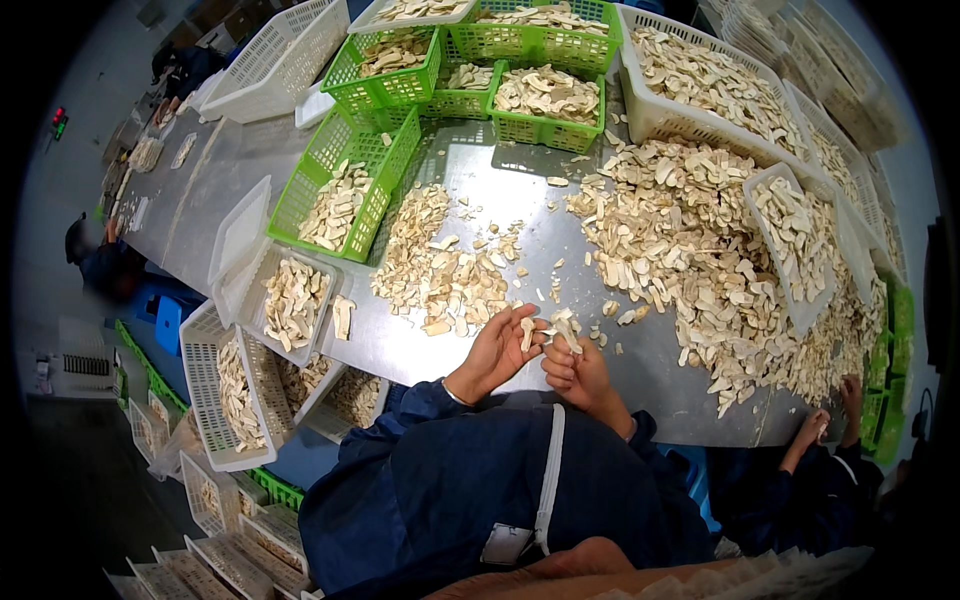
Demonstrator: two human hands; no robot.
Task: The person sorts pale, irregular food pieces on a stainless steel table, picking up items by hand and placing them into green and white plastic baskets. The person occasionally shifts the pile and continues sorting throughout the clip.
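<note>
My left hand is palm up, with a pale dried mushroom slice held at its fingertips. Close beside it, my right hand is curled around several mushroom slices, which stick out past the thumb. Both hands are above the near edge of a metal table. Just beyond my left hand lies a loose pile of slices and fragments. A much larger heap of slices spreads to the right of my right hand. Small crumbs are scattered beside the right hand.
A green basket and a clear plastic box, both with slices, are at left. More green baskets and a large white crate line the back. A co-worker's hand is at far right; crates stand below left.
</note>
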